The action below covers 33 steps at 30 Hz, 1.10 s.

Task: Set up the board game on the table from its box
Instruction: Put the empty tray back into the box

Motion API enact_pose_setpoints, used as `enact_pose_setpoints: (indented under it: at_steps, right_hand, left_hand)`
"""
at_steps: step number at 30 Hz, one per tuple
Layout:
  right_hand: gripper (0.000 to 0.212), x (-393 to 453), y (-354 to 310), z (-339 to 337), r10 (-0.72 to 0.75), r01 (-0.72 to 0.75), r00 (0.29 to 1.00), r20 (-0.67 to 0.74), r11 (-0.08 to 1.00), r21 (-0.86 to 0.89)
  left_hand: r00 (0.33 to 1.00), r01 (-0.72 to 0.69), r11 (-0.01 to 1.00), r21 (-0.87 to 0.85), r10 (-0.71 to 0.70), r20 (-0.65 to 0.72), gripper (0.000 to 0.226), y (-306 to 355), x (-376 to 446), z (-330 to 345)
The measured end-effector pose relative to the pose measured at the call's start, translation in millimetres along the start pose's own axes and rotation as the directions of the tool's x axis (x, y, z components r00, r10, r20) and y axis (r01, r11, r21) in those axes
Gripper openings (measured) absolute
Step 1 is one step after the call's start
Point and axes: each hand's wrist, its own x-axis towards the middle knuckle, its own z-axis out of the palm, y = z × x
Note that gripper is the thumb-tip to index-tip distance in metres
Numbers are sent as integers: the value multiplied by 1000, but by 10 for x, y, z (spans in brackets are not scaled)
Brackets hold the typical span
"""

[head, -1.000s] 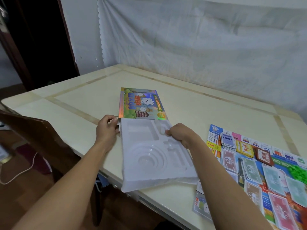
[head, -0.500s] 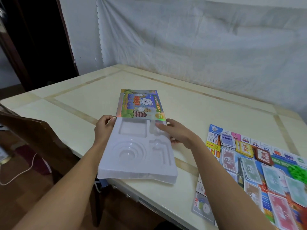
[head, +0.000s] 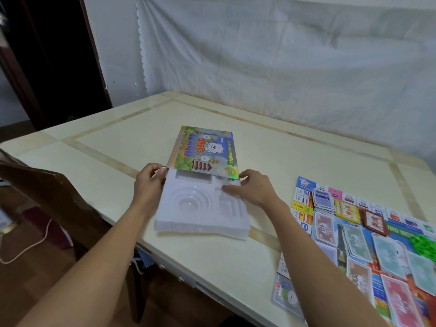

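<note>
Colourful cardboard game box [head: 205, 151] lies mid-table [head: 295, 156]. Its white moulded plastic tray [head: 200, 208] has slid further in since a second ago. Left hand [head: 148, 185] pinches the tray's 9 o'clock edge; right hand [head: 253, 188] presses with straight fingers. The board's cards at 3 o'clock suggest that unpacking is done.

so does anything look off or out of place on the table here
Nothing looks damaged or spilled. The white plastic tray sticks halfway out of the colourful box, held between both hands. The game board overhangs the table's near edge slightly.
</note>
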Motion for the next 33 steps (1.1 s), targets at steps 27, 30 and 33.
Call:
enact_pose_setpoints:
  at_steps: [27, 30, 33]
  right_hand:
    - [58, 79, -30, 223, 129, -101, 979, -159, 979, 176]
    - [63, 65, -79, 233, 127, -99, 969, -210, 985, 140]
    - [53, 29, -80, 240, -66, 80, 976, -206, 995, 60]
  left_hand:
    - [966, 20, 985, -173, 25, 257, 52, 78, -94, -3]
    - [964, -9, 990, -143, 47, 263, 54, 51, -91, -4]
    - [958, -44, 992, -116, 74, 278, 53, 22, -80, -10]
